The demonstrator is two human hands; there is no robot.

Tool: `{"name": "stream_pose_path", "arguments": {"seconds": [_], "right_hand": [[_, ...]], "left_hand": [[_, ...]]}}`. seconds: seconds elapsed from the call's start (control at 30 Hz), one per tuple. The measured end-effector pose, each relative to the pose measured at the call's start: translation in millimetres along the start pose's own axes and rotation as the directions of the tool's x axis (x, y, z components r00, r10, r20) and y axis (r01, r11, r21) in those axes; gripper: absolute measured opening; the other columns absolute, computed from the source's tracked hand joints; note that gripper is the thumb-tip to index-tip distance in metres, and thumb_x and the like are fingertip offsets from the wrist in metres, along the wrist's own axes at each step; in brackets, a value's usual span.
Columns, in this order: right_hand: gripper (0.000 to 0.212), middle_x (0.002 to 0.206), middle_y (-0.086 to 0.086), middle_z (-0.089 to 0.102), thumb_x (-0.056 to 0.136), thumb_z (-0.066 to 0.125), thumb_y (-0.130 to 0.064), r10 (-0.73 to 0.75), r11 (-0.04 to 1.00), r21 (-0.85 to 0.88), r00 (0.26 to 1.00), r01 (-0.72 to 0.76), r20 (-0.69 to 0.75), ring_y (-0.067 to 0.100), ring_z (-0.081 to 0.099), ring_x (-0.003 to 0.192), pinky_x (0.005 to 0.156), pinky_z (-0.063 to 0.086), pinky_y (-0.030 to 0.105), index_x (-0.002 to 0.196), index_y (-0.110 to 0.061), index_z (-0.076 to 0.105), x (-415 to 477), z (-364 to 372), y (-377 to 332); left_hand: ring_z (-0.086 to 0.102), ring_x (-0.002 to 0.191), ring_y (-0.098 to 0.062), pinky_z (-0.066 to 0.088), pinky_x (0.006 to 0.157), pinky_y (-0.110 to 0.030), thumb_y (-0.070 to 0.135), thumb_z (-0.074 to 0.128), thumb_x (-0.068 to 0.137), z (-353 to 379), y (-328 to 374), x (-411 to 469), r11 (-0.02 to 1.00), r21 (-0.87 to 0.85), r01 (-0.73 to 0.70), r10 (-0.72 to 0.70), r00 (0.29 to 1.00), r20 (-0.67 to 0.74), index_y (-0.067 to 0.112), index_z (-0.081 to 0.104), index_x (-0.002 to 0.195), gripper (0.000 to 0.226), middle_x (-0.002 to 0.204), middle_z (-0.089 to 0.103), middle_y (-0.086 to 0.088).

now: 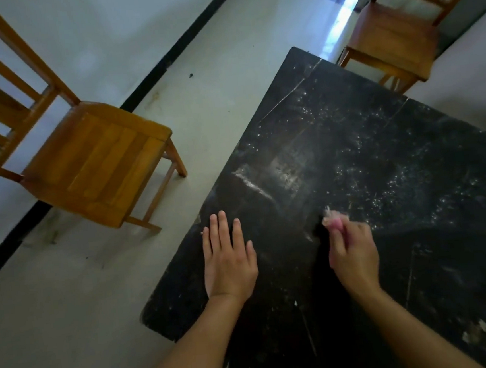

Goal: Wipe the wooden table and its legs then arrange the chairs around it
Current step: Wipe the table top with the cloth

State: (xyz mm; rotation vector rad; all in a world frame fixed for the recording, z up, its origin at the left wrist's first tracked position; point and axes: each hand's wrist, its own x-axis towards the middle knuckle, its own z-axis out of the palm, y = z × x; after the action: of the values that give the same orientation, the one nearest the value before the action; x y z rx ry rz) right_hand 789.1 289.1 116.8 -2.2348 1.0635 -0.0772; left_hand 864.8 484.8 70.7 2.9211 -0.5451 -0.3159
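— What is seen nearest?
— At 6 o'clock the left hand [228, 259] is laid flat, fingers straight, on the dark, scratched table [367, 157]; a pink cloth [336, 223] is gripped in the right hand [354, 253].
— And farther off?
— Two wooden seats are counted on the pale floor [70, 319]: a near chair [97, 165] at 10 o'clock, a far chair [394, 41] at 1 o'clock.

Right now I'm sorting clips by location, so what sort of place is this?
Probably a plain indoor dining room: a dark wooden table, a slat-backed left chair and a far chair standing off from it, and a bare pale floor with dark skirting.
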Motion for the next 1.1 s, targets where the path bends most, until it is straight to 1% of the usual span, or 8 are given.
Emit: {"name": "stream_pose_path", "arguments": {"seconds": [0.2, 0.33, 0.43, 0.5, 0.63, 0.77, 0.87, 1.1], "right_hand": [[0.015, 0.107, -0.007, 0.044, 0.098, 0.05, -0.031, 0.152, 0.987, 0.071, 0.978, -0.143, -0.143, 0.016, 0.057, 0.088, 0.08, 0.048, 0.032, 0.105, -0.035, 0.063, 0.4, 77.6, -78.1], [0.014, 0.103, -0.005, 0.057, 0.097, 0.056, -0.032, 0.026, 0.983, 0.177, 0.997, -0.039, 0.076, 0.014, 0.062, 0.082, 0.083, 0.051, 0.031, 0.094, -0.035, 0.068, 47.4, 137.4, -168.2], [0.014, 0.076, -0.005, 0.069, 0.095, 0.062, -0.031, 0.087, 0.913, 0.379, 0.981, -0.149, 0.174, 0.016, 0.064, 0.063, 0.061, 0.054, 0.031, 0.084, -0.03, 0.072, 82.2, 124.8, -190.0], [0.014, 0.074, -0.007, 0.069, 0.094, 0.061, -0.038, 0.134, 0.961, 0.242, 0.991, -0.137, 0.029, 0.013, 0.063, 0.063, 0.059, 0.054, 0.031, 0.088, -0.031, 0.072, 97.9, 99.4, -169.4], [0.013, 0.115, 0.002, 0.052, 0.096, 0.053, -0.032, 0.335, 0.942, 0.029, 0.924, -0.336, -0.183, 0.023, 0.059, 0.099, 0.092, 0.051, 0.04, 0.099, -0.035, 0.066, 106.5, 86.6, -136.1], [0.018, 0.112, -0.002, 0.053, 0.096, 0.054, -0.017, 0.01, 1.0, 0.007, 0.999, -0.01, 0.034, 0.017, 0.049, 0.108, 0.097, 0.041, 0.031, 0.095, -0.027, 0.069, 94.3, 148.2, -201.7], [0.014, 0.099, -0.011, 0.068, 0.095, 0.061, -0.018, -0.192, 0.977, 0.15, 0.933, 0.153, 0.303, 0.007, 0.061, 0.102, 0.097, 0.047, 0.027, 0.095, -0.021, 0.075, 86.3, 148.8, -231.7], [0.017, 0.108, 0.005, 0.053, 0.1, 0.048, -0.032, 0.27, 0.959, -0.04, 0.948, -0.28, -0.168, 0.023, 0.058, 0.093, 0.082, 0.05, 0.037, 0.109, -0.027, 0.062, 48.3, 105.5, -153.3]], "left_hand": [[0.029, 0.141, -0.031, 0.017, 0.116, -0.045, 0.036, 0.033, 0.094, -7.2, -23.9, 0.7, 0.98, -0.147, -0.134, 0.135, 0.991, -0.007, 0.007, 0.042, 0.138, 0.053, 0.149, 0.036, -0.019], [0.036, 0.137, -0.031, 0.029, 0.113, -0.047, 0.039, 0.029, 0.096, -19.1, -84.3, 8.9, 0.989, -0.132, -0.068, 0.07, 0.997, 0.012, 0.007, 0.039, 0.139, 0.055, 0.146, 0.04, -0.018], [0.036, 0.136, -0.023, 0.03, 0.112, -0.036, 0.045, 0.024, 0.098, -24.4, -106.9, 11.2, 0.977, -0.196, -0.085, 0.112, 0.986, 0.127, 0.011, 0.026, 0.147, 0.06, 0.149, 0.037, -0.01], [0.043, 0.127, -0.016, 0.037, 0.104, -0.03, 0.048, 0.024, 0.099, -24.2, -110.4, 11.3, 0.958, -0.272, -0.085, 0.134, 0.976, 0.169, 0.016, 0.014, 0.151, 0.062, 0.144, 0.041, -0.004], [0.051, 0.115, -0.014, 0.045, 0.091, -0.028, 0.051, 0.021, 0.098, -24.0, -112.0, 15.0, 0.943, -0.322, -0.081, 0.144, 0.974, 0.178, 0.02, 0.005, 0.152, 0.064, 0.142, 0.042, -0.003], [0.059, 0.111, -0.018, 0.051, 0.086, -0.032, 0.052, 0.02, 0.096, -20.9, -112.3, 17.3, 0.966, -0.251, -0.064, 0.112, 0.977, 0.18, 0.015, 0.026, 0.148, 0.065, 0.134, 0.054, -0.007], [0.066, 0.097, -0.017, 0.055, 0.076, -0.03, 0.052, 0.024, 0.093, -19.4, -115.8, 15.9, 0.97, -0.231, -0.08, 0.109, 0.987, 0.118, 0.011, 0.043, 0.14, 0.065, 0.12, 0.064, -0.007], [0.064, 0.09, -0.02, 0.055, 0.07, -0.035, 0.049, 0.027, 0.093, -28.5, -112.7, 20.0, 0.952, -0.298, -0.073, 0.123, 0.981, 0.152, 0.009, 0.035, 0.144, 0.066, 0.114, 0.063, -0.008]]}}
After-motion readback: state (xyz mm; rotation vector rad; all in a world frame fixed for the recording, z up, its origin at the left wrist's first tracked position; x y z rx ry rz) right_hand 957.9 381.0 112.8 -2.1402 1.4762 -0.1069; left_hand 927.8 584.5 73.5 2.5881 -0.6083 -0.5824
